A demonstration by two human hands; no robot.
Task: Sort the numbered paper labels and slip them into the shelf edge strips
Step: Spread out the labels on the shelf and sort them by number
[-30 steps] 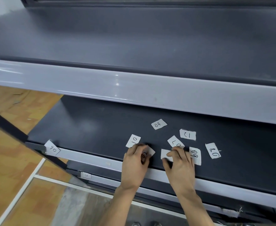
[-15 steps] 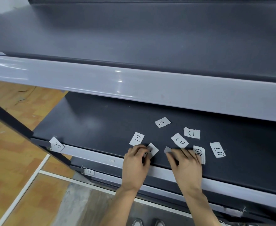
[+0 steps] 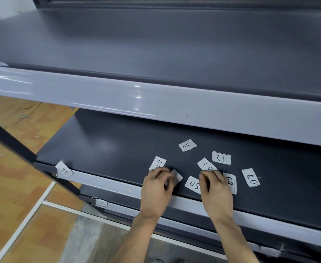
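A person's hands work through loose numbered labels at the front of the dark middle shelf [image 3: 118, 149], lower centre of the frame. A second ago the slip under the right hand [image 3: 215, 192] showed no number, and half a second ago it was lifted edge-on. Now it lies face up as the 05 label [image 3: 193, 184], so it appears to have been turned over. One more number can be read for sorting, but it has not gone into a strip yet.

The 05 label lies flat just behind the shelf edge strip [image 3: 108, 180]. Its long axis runs left to right and dips toward the lower right, roughly parallel to the strip. Its digits read upright to the camera.

The right hand's fingers are curled, with the thumb on the label's right end. The left hand [image 3: 156, 188] is also curled and pinches a half-hidden label [image 3: 177, 176] whose number cannot be read.

Other slips lie scattered behind the hands: the 04 label [image 3: 187, 145], the 10 label [image 3: 157, 162], the 07 label [image 3: 206, 164] and an upside-down 12 label [image 3: 221, 158].

At lower left, the 06 label [image 3: 64, 170] sits tilted at the strip's end. Another small label [image 3: 101, 203] sits in the strip of the shelf below. By this view, most of the placing remains to be done.
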